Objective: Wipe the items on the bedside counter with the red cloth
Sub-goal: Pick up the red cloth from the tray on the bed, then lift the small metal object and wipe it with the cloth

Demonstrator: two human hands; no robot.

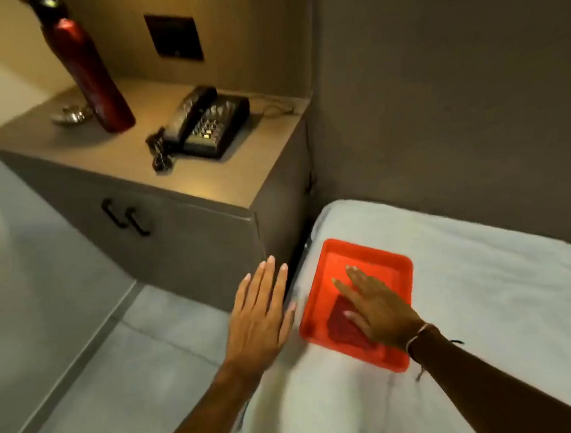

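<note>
A dark red cloth [342,326] lies folded in an orange tray [326,271] on the white bed. My right hand [375,306] is spread flat over the tray, its fingers above the cloth and hiding part of it; I cannot tell whether it touches. My left hand [262,312] hovers open, palm down, just left of the tray by the bed's edge. On the bedside counter [240,175] stand a tall red bottle [90,78], a black desk phone [206,123] with its coiled cord, and a small silver dish [71,114].
The counter has two doors with black handles [125,217] facing me. The white bed [487,285] fills the lower right against a grey padded wall. A dark switch plate [174,37] sits on the wall behind the counter. Pale floor lies at the left.
</note>
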